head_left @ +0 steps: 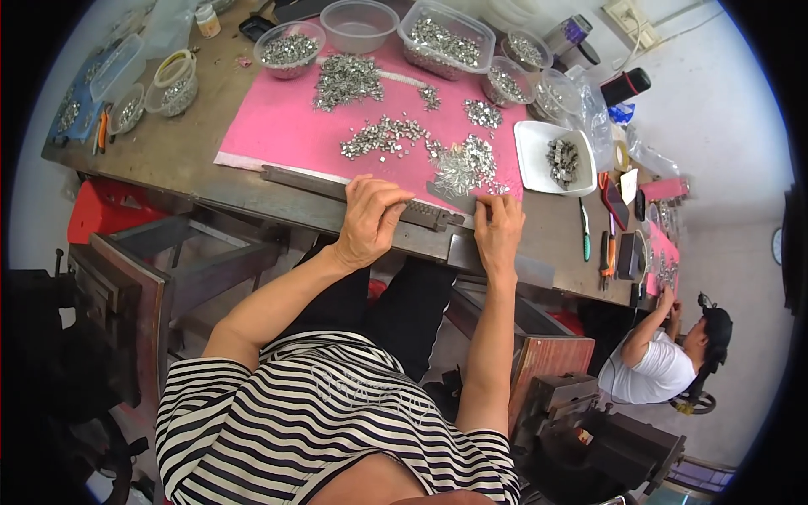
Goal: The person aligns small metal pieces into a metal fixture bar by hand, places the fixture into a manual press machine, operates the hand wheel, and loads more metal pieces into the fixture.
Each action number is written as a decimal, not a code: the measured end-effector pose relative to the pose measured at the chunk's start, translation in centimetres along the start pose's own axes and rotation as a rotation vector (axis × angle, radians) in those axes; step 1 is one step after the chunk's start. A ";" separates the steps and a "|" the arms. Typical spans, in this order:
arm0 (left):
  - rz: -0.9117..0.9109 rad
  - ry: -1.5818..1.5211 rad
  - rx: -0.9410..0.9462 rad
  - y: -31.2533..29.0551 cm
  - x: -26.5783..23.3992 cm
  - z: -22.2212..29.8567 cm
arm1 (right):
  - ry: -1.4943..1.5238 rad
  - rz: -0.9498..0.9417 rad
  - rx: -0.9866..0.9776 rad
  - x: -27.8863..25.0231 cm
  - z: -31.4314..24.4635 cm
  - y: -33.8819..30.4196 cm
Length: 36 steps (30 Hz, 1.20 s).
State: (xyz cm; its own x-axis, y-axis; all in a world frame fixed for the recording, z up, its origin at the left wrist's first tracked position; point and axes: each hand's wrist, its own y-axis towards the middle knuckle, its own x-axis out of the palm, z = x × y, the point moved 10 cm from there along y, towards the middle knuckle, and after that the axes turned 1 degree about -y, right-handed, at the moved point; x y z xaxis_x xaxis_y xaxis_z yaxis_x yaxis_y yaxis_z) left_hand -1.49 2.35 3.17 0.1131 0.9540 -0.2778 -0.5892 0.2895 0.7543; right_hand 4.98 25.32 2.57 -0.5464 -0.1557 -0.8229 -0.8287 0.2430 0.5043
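Note:
A long, narrow metal bar (303, 183) with a toothed or slotted section (425, 214) lies along the bench's near edge. My left hand (369, 220) is over its middle, thumb and fingers drawn together near the slotted part; what sits between the fingertips is too small to make out. On the right, my right hand (500, 229) pinches the end of a thin, flat grey metal strip (452, 199) beside the bar. Just beyond it, a heap of small shiny metal pieces (467, 164) spreads over the pink cloth (278, 118). Another pile of metal pieces (383, 137) lies farther left.
Plastic tubs of metal parts (446, 42) line the back. A white square tray (545, 181) stands right, near pliers (606, 257) and a green-handled tool (586, 240). A red stool (109, 210) is at left. Another person (661, 353) works at far right.

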 end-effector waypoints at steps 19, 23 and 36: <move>-0.054 0.156 0.004 -0.2 0.9 0.0 | 0.238 -0.053 -0.272 1.2 -10.6 -0.5; -0.100 0.248 -0.021 0.4 1.9 0.5 | 0.419 -0.013 -0.123 0.3 -7.6 -0.6; -0.152 0.312 -0.054 0.0 2.3 0.3 | 0.186 0.166 0.038 -2.4 3.0 3.3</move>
State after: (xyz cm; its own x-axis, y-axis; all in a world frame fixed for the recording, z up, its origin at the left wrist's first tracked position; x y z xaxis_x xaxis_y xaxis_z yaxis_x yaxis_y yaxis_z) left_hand -0.95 4.55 2.74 -0.0427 0.8279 -0.5593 -0.6267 0.4138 0.6603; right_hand 3.93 29.41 5.46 -0.6905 -0.2837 -0.6654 -0.7225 0.3152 0.6153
